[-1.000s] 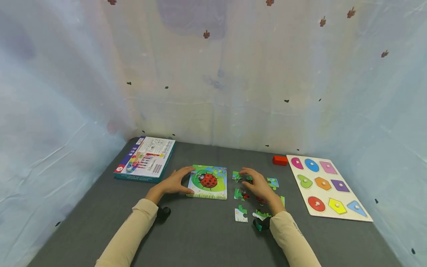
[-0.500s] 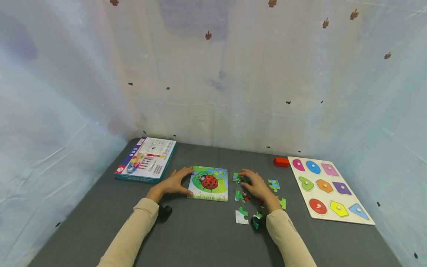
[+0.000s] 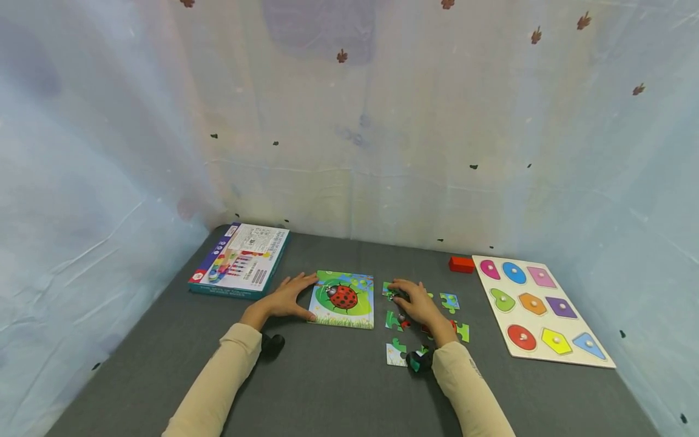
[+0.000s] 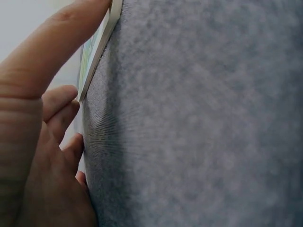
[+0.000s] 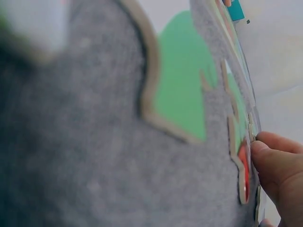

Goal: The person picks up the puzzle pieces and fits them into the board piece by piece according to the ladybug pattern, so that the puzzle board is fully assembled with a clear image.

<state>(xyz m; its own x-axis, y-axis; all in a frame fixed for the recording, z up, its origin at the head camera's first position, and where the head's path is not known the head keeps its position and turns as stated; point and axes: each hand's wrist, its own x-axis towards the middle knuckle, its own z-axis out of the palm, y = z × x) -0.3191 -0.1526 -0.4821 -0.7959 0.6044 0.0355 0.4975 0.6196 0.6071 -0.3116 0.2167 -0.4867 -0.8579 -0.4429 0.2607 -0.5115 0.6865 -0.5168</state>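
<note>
My left hand [image 3: 281,298] rests at the left edge of a square ladybug puzzle board [image 3: 342,300], fingers and thumb spread. In the left wrist view its thumb [image 4: 57,42] lies against the board's pale edge [image 4: 102,52]. My right hand [image 3: 419,303] is over the loose jigsaw pieces, its thumb and index finger at the upper-left puzzle piece [image 3: 387,290]. The right wrist view shows those fingertips pinching a thin piece edge. Below it lie a ladybug-head piece [image 3: 393,320] and a white-and-green corner piece [image 3: 395,354]. The hand and forearm hide several others.
A wooden shape board [image 3: 537,309] with knobbed pieces lies at the right, a red block [image 3: 461,264] beside its far corner. At the far left is a flat paint-set box [image 3: 240,258]. A patterned sheet [image 3: 349,121] hangs behind the grey table [image 3: 338,394].
My right hand has lowered slightly and its thumb and fingers have closed toward the upper-left puzzle piece. The left hand stays at the board's left edge. The head view has shifted slightly.
</note>
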